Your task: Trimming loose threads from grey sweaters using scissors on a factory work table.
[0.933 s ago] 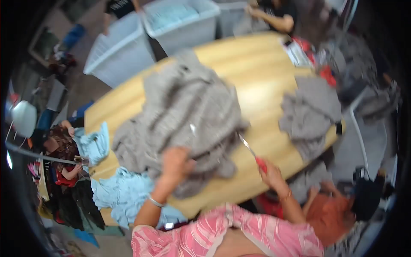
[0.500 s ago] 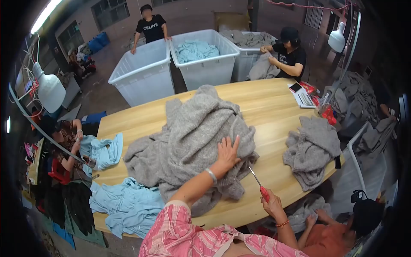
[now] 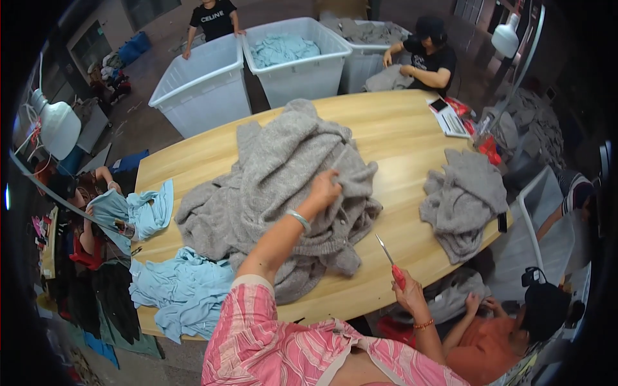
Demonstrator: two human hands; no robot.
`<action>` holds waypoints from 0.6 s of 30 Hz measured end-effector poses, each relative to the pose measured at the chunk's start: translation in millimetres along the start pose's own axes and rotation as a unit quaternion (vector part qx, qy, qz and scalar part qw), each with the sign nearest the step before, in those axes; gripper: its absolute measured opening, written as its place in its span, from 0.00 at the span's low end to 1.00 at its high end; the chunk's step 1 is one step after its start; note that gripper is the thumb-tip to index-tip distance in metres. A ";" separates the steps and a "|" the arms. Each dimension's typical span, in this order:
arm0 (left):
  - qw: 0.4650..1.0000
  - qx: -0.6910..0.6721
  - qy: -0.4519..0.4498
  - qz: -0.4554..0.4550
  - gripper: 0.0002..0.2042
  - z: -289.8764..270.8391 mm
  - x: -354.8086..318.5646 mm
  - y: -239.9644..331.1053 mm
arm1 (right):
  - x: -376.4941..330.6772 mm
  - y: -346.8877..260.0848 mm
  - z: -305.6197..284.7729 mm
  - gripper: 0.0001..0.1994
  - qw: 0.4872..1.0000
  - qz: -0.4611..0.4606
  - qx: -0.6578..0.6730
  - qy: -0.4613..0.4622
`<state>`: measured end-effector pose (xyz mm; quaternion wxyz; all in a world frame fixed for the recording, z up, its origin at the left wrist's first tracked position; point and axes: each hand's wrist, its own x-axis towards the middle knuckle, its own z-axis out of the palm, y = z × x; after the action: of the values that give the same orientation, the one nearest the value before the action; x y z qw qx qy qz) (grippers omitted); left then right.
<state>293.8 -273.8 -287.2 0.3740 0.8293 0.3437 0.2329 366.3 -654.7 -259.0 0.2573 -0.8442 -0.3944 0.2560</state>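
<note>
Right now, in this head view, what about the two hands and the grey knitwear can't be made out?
- Left hand: its fingertips sink into the grey knitwear pile, so the exact grip is hidden.
- Right hand: closed on the red-handled tool; its thin blade is too small to tell scissors from a snipper.
- Wooden table: whatever lies beneath the pile is covered.
- Smaller grey pile: garment count unclear.

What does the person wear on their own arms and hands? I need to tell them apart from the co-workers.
Both hands are bare, no gloves. The left arm has a short pink-striped sleeve and a silvery bangle at the wrist. The right wrist carries a thin orange-red band.
</note>
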 end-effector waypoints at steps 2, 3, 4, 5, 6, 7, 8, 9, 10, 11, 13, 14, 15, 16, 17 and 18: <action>0.998 -0.031 0.023 -0.039 0.19 -20.1 8.8 -7.0 | 3.0 -6.4 -2.6 0.18 1.000 -0.002 0.005 0.001; 0.998 -0.028 0.037 -0.046 0.21 -41.4 19.1 -38.7 | 7.7 -14.0 -2.3 0.17 1.000 -0.031 0.005 0.002; 0.991 -0.050 -0.017 -0.126 0.21 -65.7 24.2 13.6 | 8.2 -2.5 -6.8 0.17 1.000 -0.008 0.004 0.012; 0.988 -0.100 0.098 -0.062 0.20 -94.3 28.8 -20.9 | 11.4 -6.8 -8.3 0.17 0.997 -0.064 -0.008 0.033; 0.978 -0.156 0.103 -0.093 0.18 -125.3 35.1 -16.9 | 12.6 -2.6 -11.6 0.18 0.999 -0.040 0.014 0.025; 0.961 -0.143 0.232 0.056 0.16 -160.2 37.5 -49.7 | 14.5 -11.5 -12.8 0.18 0.998 -0.057 -0.004 0.039; 0.943 -0.133 0.301 0.040 0.17 -175.0 38.3 -51.4 | 13.6 -6.9 -15.0 0.19 0.998 -0.041 0.001 0.036; 0.909 0.094 0.405 0.041 0.18 -204.8 32.9 -81.7 | 14.1 -6.8 -14.1 0.20 0.999 -0.028 -0.006 0.021; 0.867 0.196 0.456 0.049 0.17 -204.8 23.7 -86.7 | 14.9 -5.3 -13.9 0.20 1.000 -0.009 -0.015 0.009; 0.814 0.292 0.500 0.060 0.17 -202.5 11.2 -85.6 | 14.6 -2.2 -12.6 0.20 1.000 0.004 -0.012 0.005; 0.836 0.283 0.433 0.183 0.15 -156.5 -14.3 -30.0 | 9.6 4.8 -11.7 0.20 1.000 0.028 0.003 -0.007; 0.893 0.233 0.310 0.227 0.16 -138.1 -32.4 -14.3 | 8.5 3.7 -10.8 0.20 0.999 0.034 0.005 -0.010; 0.931 0.173 0.182 0.265 0.16 -118.6 -45.3 0.0 | 8.5 1.4 -10.3 0.20 1.000 0.020 -0.001 -0.010; 0.951 0.128 0.041 0.279 0.18 -97.0 -54.3 8.8 | 10.6 -3.3 -10.7 0.20 1.000 0.002 -0.007 -0.010; 0.952 0.140 0.004 0.272 0.17 -71.5 -65.1 22.3 | 14.3 -10.4 -10.9 0.19 1.000 -0.005 -0.005 -0.016; 0.952 0.151 -0.032 0.265 0.17 -47.0 -73.6 33.5 | 18.1 -15.5 -10.7 0.19 1.000 -0.003 -0.005 -0.016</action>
<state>228.6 -323.2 -241.8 0.1798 0.9443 0.1310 0.2424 374.9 -634.1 -245.4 0.2473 -0.8401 -0.4023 0.2668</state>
